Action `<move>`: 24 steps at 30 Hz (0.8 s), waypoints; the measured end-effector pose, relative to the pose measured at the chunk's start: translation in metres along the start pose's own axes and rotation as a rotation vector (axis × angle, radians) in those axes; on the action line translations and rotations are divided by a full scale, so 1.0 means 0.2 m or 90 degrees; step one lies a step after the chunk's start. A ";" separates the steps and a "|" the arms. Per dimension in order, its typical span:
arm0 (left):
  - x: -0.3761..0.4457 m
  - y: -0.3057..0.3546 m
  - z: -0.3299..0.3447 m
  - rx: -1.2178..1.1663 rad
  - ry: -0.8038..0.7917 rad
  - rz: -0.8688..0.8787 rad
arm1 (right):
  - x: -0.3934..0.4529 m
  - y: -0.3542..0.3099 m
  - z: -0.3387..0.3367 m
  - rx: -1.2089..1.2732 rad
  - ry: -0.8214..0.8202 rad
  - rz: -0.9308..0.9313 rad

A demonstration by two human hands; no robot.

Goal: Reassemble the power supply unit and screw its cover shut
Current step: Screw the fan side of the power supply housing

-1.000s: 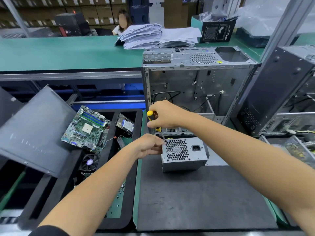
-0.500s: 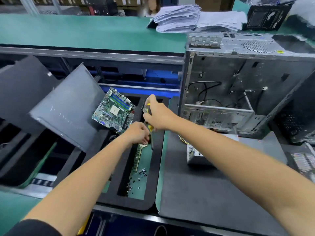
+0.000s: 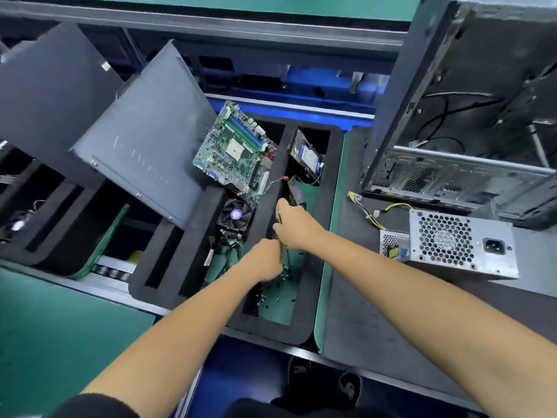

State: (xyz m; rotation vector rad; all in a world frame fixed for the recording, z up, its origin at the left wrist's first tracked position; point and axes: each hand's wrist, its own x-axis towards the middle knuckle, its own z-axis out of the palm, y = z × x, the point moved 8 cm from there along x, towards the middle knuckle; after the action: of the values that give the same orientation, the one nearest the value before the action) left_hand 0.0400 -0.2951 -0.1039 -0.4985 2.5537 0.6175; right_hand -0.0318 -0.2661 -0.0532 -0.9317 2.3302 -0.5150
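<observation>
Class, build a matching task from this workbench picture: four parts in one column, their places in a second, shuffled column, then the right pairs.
Things
1. power supply unit
2. motherboard
3. screwdriver
4. loose screws

Places
A. on the green floor of the foam tray's compartment
B. on the dark mat, in front of the open computer case
C. gripped in the right hand
D. propped tilted in the foam tray, above the cooler fan

Pairs: 1-B, 2-D, 3-C, 4-A

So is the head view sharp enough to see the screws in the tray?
Head view: only partly. Motion blur smears both hands, the left worst, above the small dark screws on the tray floor; wide-angle distortion bends the case; lighting is even, without glare.
</observation>
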 end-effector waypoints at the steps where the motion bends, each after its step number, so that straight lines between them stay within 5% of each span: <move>1: 0.02 -0.01 0.05 0.011 -0.016 0.001 | 0.01 0.02 0.03 -0.008 -0.004 0.007; 12: 0.22 -0.05 0.29 -0.021 -0.012 -0.054 | 0.10 0.19 0.12 -0.001 0.050 0.046; 18: 0.27 -0.06 0.34 0.043 -0.010 -0.052 | 0.18 0.19 0.23 -0.105 -0.058 0.031; 24: 0.28 -0.08 0.34 -0.019 0.009 -0.085 | 0.23 0.19 0.26 -0.116 -0.038 0.026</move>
State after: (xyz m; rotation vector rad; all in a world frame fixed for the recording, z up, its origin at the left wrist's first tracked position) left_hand 0.0249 -0.2872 -0.1921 -0.6798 2.5027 0.6072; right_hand -0.0456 -0.2794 -0.1297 -0.9668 2.3660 -0.2583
